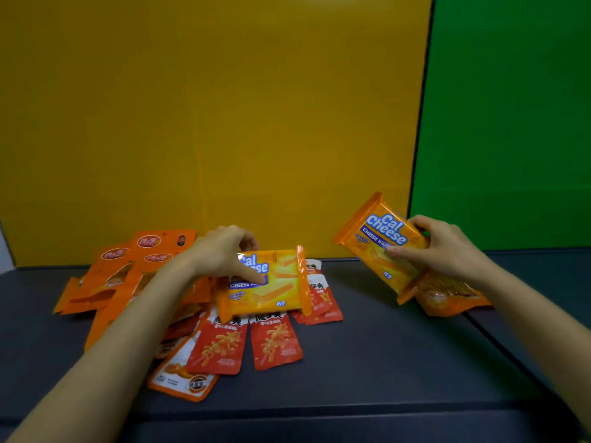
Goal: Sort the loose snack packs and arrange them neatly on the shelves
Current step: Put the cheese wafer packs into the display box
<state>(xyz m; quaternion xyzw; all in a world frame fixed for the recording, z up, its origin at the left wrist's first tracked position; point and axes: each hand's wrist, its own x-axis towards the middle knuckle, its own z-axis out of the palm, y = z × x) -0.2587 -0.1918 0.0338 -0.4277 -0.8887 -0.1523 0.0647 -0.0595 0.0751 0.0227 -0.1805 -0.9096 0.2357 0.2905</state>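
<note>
- A dark grey shelf surface (367,362) runs before a yellow panel (208,123) and a green panel (511,123).
- The left hand (220,251) pinches a Cal Cheese wafer pack (271,282) by its top edge, above the red sachets (276,342) and just right of the orange pouches (128,266).
- The right hand (447,247) grips a second wafer pack (380,244), tilted, clear of the surface; another orange bag (447,298) lies beneath it.
- Risk: slick film could slip from the light left pinch and scatter the sachets below.
</note>
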